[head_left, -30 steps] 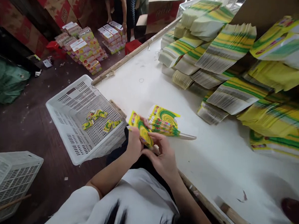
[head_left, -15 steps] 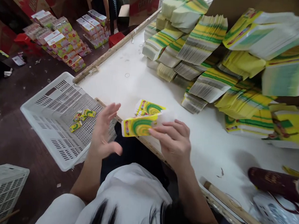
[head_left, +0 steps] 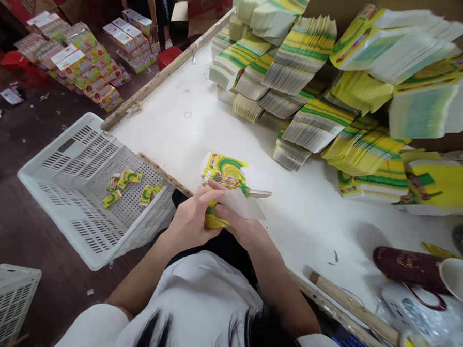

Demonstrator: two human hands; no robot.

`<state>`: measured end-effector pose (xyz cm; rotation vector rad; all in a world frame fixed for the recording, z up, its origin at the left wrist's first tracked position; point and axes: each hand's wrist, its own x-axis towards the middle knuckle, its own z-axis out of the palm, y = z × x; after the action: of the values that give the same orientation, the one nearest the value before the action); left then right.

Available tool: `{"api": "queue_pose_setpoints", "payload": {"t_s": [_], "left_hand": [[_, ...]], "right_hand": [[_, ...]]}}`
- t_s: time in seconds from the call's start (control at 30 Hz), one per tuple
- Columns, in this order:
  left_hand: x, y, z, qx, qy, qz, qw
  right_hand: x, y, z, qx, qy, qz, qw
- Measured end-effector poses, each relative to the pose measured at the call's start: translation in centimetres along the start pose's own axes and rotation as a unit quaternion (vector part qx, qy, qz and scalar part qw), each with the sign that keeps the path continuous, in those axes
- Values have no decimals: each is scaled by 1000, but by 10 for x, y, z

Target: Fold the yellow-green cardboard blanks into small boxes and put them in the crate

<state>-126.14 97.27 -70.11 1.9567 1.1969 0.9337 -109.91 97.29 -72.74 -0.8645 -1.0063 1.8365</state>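
A yellow and green printed carton (head_left: 213, 220) with a white flap (head_left: 242, 203) is between my two hands at the table's front edge. My left hand (head_left: 192, 215) grips its left side, fingers wrapped round it. On the other side my right hand (head_left: 241, 227) holds the carton near the flap, its fingertips partly hidden behind the white card. Just beyond them lies a small pile of flat cartons (head_left: 227, 167) with the same print. Several small yellow and green boxes (head_left: 124, 181) sit in the white plastic crate (head_left: 60, 185) at my left.
Stacks of flat cartons (head_left: 299, 58) fill the back right of the white table (head_left: 156, 133). A dark red mug (head_left: 405, 268) lies on its side at the right, by a wooden stick (head_left: 352, 306). Beyond, a person (head_left: 149, 3) bends beside stacked boxes (head_left: 82, 62).
My left hand has come across from the open and closed on the carton. The carton has moved down toward me. More small boxes now show in the crate, and the view has shifted slightly.
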Motion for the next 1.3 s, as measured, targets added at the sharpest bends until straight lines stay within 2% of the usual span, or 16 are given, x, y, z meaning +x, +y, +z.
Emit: {"api": "queue_pose_setpoints", "payload": {"t_s": [0.07,0.13,0.2,0.3,0.4,0.5,0.57,0.63,0.73,0.77,0.83,0.93,1.03,1.13,1.23,1.3], "left_hand": [[-1,0,0,14,-3,3,1000],[-3,-1,-1,30,-12,-17,999],[-4,-3,-2,19,-29,-40,999],[-4,-5,-1,-25,-19,-59,998],[-3,-7,1,-4,59,-44,997],[-3,-6,-1,55,164,-34,984],[-3,-3,-4,-3,195,-72,978],[-1,0,-5,-144,222,-117,957],[8,3,-6,-348,320,-142,870],[12,4,-6,-390,349,-141,840],[19,4,-7,-434,379,-143,805],[23,6,-4,-460,377,-142,791],[20,11,4,-481,353,-145,790],[16,16,11,-497,347,-148,781],[14,15,8,-507,358,-148,770],[15,11,4,-511,365,-150,764]], "right_hand": [[2,5,-1,19,-5,5,1000],[2,8,-1,0,0,-32,999],[-1,8,1,-86,2,-91,992],[-9,1,6,-272,1,-169,947],[-12,-3,6,-329,35,-222,917],[-7,-3,0,-255,138,-225,930],[-3,-2,-5,-211,163,-211,940],[0,0,-7,-228,127,-216,941],[2,4,-6,-308,63,-250,916],[2,5,-6,-323,46,-260,909],[2,4,-7,-329,11,-268,905],[3,0,-9,-304,-8,-253,918],[6,0,-5,-257,57,-225,938],[6,2,3,-236,99,-216,942],[5,1,4,-260,73,-223,937],[3,-3,0,-274,20,-228,934]]}}
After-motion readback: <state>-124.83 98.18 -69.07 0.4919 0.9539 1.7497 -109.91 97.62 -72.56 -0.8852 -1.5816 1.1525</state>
